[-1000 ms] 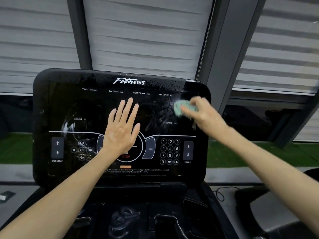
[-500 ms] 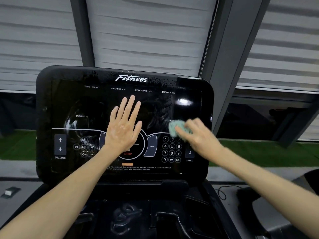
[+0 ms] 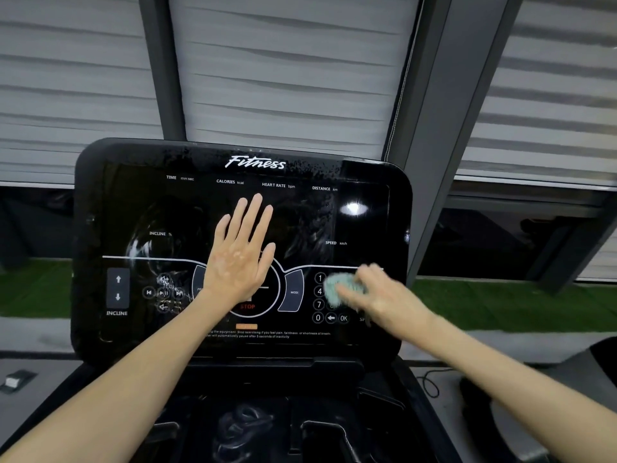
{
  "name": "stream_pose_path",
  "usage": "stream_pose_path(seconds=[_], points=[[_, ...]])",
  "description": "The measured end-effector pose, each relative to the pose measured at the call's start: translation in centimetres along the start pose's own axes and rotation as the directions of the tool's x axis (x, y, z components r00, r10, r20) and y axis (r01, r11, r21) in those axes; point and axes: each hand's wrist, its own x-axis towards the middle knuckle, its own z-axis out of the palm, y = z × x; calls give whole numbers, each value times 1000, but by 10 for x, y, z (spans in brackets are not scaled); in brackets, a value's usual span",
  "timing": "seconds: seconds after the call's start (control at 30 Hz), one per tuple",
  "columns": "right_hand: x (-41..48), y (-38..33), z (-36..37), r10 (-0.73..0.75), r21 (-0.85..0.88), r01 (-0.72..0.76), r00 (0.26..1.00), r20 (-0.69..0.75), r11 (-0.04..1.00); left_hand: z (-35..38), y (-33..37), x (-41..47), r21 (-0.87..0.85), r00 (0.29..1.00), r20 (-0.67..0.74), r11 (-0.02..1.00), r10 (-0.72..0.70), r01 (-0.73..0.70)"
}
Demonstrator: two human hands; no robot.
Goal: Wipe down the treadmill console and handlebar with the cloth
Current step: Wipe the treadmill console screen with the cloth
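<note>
At the lower left of the frame a small grey object [image 3: 15,380] lies on the floor, apart from the machine. The black console [image 3: 90,228] fills the middle of the frame, its long side running left to right. Wet smears [image 3: 143,248] show on its left half above the arrow buttons [image 3: 117,288]. The left hand [image 3: 238,259] lies flat on the middle of the console just above the stop button [image 3: 247,306], its fingers [image 3: 257,212] straight, slightly spread and pointing up the panel; it holds nothing and seems to steady the panel. To the right, low on the console, the pale green cloth [image 3: 344,287] is bunched over the number keys [image 3: 319,297], touching the glass. The right hand [image 3: 384,295] grips it from the right with fingers curled round it; the hand is blurred, so how each finger lies cannot be told. The cloth sits at the left tip of that hand, so the smeared left half lies across the panel from it, with the left hand between. By my judgement the right hand is the one to carry the wipe leftward, and the left hand would have to lift or shift to clear the way. Below the console a dark tray [image 3: 334,429] shows, and a thin cable [image 3: 430,385] loops at the lower right. I cannot make out the handlebar.
</note>
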Motion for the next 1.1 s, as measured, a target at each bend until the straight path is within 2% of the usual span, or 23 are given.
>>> stream_pose_path(seconds=[0.2, 0.3, 0.43, 0.53, 0.67, 0.77, 0.87, 1.0, 1.07, 1.1], points=[[90, 67, -51, 183, -97, -207, 960, -211, 973, 0, -1, 0, -4, 1000, 5, 1000, 0, 0], [114, 82, -64, 256, -115, -291, 933, -253, 950, 0, -1, 0, 8, 1000, 6, 1000, 0, 0], [111, 70, -54, 247, -104, -287, 925, -288, 952, 1, -1, 0, 16, 1000, -2, 1000, 3, -3], [84, 44, -30, 173, -106, -200, 960, -221, 974, 1, -1, 0, 15, 1000, -4, 1000, 6, -6], [26, -3, 6, 93, 16, -92, 994, -56, 996, 0, 0, 0, 3, 1000, -15, 1000, 1, -1], [-10, -32, 25, -11, 84, 2, 995, 100, 996, 0, -1, 0, -12, 1000, -15, 1000, 2, -2], [-26, -48, 29, -50, 61, 38, 979, 200, 997, 0, -1, 0, -8, 1000, -13, 1000, 2, -2], [-19, -43, 21, -61, 60, 50, 978, 200, 997, 0, -1, 0, -14, 1000, -16, 1000, 4, -5], [2, -31, 12, 31, 110, -53, 980, 194, 992, 1, -1, 0, -6, 1000, -14, 1000, 4, -4], [15, -23, 5, 86, 75, -95, 990, 110, 993, 1, -1, 0, 0, 1000, -11, 1000, 2, -2]])
